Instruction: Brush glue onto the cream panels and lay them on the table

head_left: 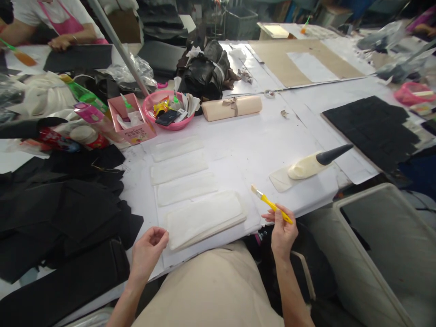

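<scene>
Now right hand (285, 232) pinches yellow brush (270, 201); left hand (149, 247) apparently pinches white panel (204, 217); pink box (149, 131) lettering (135, 134) indistinct.

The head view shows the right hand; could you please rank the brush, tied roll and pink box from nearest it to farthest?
1. Brush, held in the right hand.
2. Tied roll, ahead and left.
3. Pink box, farther left.
</scene>
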The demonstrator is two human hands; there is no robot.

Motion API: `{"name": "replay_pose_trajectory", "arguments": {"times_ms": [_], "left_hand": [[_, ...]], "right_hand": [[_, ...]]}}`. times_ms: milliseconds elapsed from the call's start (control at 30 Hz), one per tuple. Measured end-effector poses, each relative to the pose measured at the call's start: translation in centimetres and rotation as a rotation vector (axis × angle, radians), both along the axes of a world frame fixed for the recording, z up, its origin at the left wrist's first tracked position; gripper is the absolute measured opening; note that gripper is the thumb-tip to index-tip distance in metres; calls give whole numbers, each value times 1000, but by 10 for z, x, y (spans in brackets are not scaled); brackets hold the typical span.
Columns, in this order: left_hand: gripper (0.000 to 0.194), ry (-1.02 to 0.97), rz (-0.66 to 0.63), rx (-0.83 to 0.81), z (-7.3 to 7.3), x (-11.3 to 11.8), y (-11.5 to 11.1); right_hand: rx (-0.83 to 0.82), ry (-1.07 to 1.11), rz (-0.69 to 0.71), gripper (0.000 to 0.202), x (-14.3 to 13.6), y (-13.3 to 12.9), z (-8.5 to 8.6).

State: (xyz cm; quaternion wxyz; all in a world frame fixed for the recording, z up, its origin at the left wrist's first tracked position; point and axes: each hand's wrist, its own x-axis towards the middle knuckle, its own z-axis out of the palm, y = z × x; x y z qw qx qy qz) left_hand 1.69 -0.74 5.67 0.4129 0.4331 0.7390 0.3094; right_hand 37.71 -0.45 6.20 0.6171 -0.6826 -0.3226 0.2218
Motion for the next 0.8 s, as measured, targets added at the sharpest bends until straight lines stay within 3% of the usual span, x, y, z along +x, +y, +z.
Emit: {"name": "replay_pose_trajectory", "arguments": {"times_ms": [100, 233, 300, 400, 567, 800], "left_hand": [[24, 114, -58, 114, 1, -1, -2], [9, 241, -253, 400, 14, 8, -4], [5, 227, -311, 494, 22, 14, -1], [6, 111, -297, 515, 33, 22, 14], [7, -134, -282, 536, 50, 45, 76], [12, -230, -353, 624, 77, 112, 207]], "right_hand": [[4, -15, 19, 28, 1, 0, -2], [17, -48, 47, 27, 1, 4, -4], [18, -54, 56, 27, 1, 6, -5], [10, -53, 67, 28, 1, 9, -7], [-6, -39, 39, 30, 13, 11, -10], [-74, -23, -105, 39, 49, 2, -20]]}}
